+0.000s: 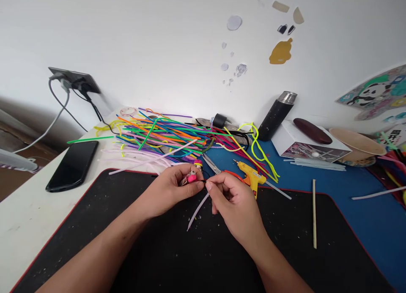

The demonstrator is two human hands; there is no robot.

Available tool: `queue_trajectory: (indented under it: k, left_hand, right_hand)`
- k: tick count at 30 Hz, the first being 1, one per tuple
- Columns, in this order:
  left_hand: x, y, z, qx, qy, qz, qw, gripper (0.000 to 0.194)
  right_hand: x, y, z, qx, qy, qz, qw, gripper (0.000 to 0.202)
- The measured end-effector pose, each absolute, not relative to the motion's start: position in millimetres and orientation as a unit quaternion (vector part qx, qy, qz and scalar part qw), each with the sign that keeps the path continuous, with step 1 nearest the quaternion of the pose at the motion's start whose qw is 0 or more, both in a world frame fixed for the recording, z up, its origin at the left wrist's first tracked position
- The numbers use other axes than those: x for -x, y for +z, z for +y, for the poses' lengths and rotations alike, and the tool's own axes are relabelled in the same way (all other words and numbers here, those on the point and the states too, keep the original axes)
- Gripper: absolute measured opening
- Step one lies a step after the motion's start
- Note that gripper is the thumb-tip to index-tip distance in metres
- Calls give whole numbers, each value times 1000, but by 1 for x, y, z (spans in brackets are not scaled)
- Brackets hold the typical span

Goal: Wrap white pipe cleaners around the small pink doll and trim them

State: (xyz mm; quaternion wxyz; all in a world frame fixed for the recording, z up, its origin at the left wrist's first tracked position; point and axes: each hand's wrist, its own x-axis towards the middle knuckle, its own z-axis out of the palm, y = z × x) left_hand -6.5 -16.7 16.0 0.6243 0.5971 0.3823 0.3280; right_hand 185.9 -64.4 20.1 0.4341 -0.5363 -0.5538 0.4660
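My left hand (177, 185) is closed around a small object with a pink and grey end (191, 177), perhaps a lighter, and its thumb and forefinger pinch one end of a short thin black piece (203, 181). Close beside it, the fingertips of my right hand (230, 195) pinch the other end of that black piece. A pale lilac stem (198, 212) slants down from below the right fingertips over the black mat (177, 250); whether the right hand holds it, I cannot tell. Just beyond the hands lie scissors (212, 164) with orange handles, partly hidden by the right hand.
Colourful pipe cleaners (165, 132) pile up behind the mat. A yellow glue gun (252, 176) lies right of the scissors. Further right are a black bottle (276, 115), a white box (304, 141), a bowl (358, 143) and a thin stick (314, 214). A phone (72, 166) lies left.
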Motion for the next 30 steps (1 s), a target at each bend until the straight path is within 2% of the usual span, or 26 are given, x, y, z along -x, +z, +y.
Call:
queue_trajectory:
  k: [14,23,30]
  left_hand:
    - [4,19,-17,-615,334,412,583,27]
    - [6,17,-16,-573,352,403,621,26]
    - [5,17,-16,-598,339,415,596,26]
  right_hand:
    - [-184,19,-65,545,455,-567,418,21]
    - [-185,17,-66,537,470,-556,427,23]
    - [-185,16,-66,535,468,-561,425,20]
